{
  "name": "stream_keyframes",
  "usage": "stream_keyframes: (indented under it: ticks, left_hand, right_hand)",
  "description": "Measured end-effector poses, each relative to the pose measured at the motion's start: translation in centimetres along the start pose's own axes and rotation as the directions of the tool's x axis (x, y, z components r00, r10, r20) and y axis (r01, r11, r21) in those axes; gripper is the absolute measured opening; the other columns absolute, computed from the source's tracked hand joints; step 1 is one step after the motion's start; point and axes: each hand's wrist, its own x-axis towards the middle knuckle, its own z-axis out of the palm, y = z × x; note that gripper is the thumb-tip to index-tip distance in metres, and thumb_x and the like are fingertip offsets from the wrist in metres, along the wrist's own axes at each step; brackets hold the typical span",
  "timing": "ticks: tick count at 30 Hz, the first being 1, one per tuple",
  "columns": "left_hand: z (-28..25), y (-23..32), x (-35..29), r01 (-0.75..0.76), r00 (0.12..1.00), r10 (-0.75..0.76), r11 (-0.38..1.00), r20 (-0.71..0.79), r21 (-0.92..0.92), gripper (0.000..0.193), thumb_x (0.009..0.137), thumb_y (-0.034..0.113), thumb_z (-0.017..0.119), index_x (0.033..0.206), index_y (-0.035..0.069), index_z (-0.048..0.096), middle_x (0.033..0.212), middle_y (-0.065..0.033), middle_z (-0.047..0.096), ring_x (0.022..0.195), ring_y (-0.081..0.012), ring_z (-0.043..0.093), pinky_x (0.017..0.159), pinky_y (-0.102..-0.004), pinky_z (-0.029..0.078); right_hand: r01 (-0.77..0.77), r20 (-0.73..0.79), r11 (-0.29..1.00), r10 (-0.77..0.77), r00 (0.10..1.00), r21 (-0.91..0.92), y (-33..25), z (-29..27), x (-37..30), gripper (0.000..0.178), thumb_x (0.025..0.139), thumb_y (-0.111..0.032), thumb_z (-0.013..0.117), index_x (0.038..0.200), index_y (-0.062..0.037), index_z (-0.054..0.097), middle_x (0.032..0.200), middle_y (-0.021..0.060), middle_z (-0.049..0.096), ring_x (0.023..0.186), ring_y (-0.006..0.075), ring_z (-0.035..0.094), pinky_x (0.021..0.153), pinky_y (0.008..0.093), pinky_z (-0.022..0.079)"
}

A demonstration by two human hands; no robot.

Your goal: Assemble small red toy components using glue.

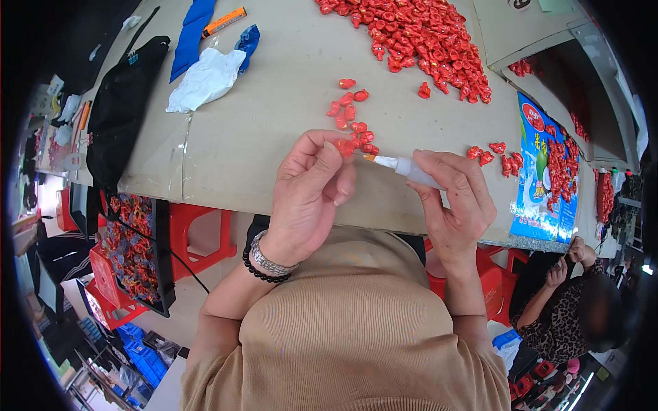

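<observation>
Between the thumb and fingers of my left hand (308, 195) is a small red plastic piece (344, 147), held above the table's near side. My right hand (456, 195) grips a white squeeze bottle (418, 172) with a thin nozzle. Its tip points left and meets or nearly meets the red piece; I cannot tell which. Just beyond my left fingers lies a loose group of similar red pieces (349, 98). A few more red pieces (485, 157) rest to the right of the bottle. Their exact kind is too small to make out.
A large heap of red pieces (425, 41) covers the table's (267, 75) far side. On the right, more lie on a blue printed sheet (531, 185). White tissue (205, 79), an orange box (225, 22) and black cloth (127, 113) are at left. Another person (569, 301) sits at right.
</observation>
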Motion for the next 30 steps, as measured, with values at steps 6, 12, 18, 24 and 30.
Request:
stream_keyframes:
  ticks: [6,12,18,24,30]
  left_hand:
    - [-0.29,-0.01,-0.05,0.074,0.997,-0.073,0.993,0.007,-0.095,0.022,0.098,0.024,0.051,0.103,0.004,0.057,0.084,-0.0027,0.057,0.06,-0.0093,0.044,0.054,-0.0226,0.034]
    - [-0.36,-0.14,-0.18,0.107,0.994,-0.108,0.985,0.004,-0.137,0.024,0.098,0.026,0.051,0.099,0.003,0.057,0.083,-0.003,0.057,0.06,-0.0097,0.044,0.054,-0.023,0.035]
    - [-0.61,-0.24,-0.13,0.114,0.993,-0.11,0.984,0.038,-0.134,0.025,0.099,0.027,0.049,0.097,0.003,0.057,0.083,-0.0031,0.057,0.06,-0.0098,0.044,0.054,-0.0232,0.035]
    - [-0.98,-0.56,-0.13,0.166,0.984,-0.151,0.966,0.09,-0.2,0.026,0.1,0.028,0.046,0.1,0.004,0.056,0.085,-0.0038,0.057,0.061,-0.0107,0.045,0.054,-0.0236,0.035]
    - [-0.56,-0.41,-0.29,0.237,0.971,-0.225,0.944,0.079,-0.231,0.034,0.102,0.034,0.037,0.099,0.005,0.055,0.083,-0.0055,0.055,0.06,-0.0135,0.044,0.052,-0.0251,0.034]
  right_hand:
    - [-0.04,0.012,0.999,0.04,0.999,-0.032,-0.04,-0.22,0.17,0.034,0.066,0.004,0.077,0.099,-0.0032,0.069,0.091,0.0101,0.066,0.082,0.0199,0.065,0.068,0.0287,0.054]
    - [-0.052,0.032,0.998,0.053,0.998,-0.037,0.1,-0.15,-0.06,0.034,0.067,0.004,0.077,0.099,-0.0035,0.069,0.092,0.0101,0.066,0.083,0.0199,0.065,0.069,0.029,0.054]
    - [-0.056,0.028,0.998,0.056,0.998,-0.029,0.0,-0.17,0.14,0.034,0.067,0.004,0.077,0.099,-0.0036,0.069,0.092,0.0101,0.066,0.083,0.0199,0.065,0.069,0.0289,0.053]
    - [-0.088,0.007,0.996,0.088,0.996,0.002,-0.2,-0.18,0.26,0.035,0.066,0.004,0.078,0.1,-0.0035,0.07,0.091,0.01,0.066,0.081,0.0193,0.064,0.068,0.0283,0.053]
    - [-0.121,0.021,0.992,0.12,0.993,0.042,-0.08,-0.03,0.16,0.036,0.066,0.005,0.078,0.1,-0.0033,0.07,0.091,0.0101,0.066,0.081,0.0186,0.063,0.066,0.0278,0.052]
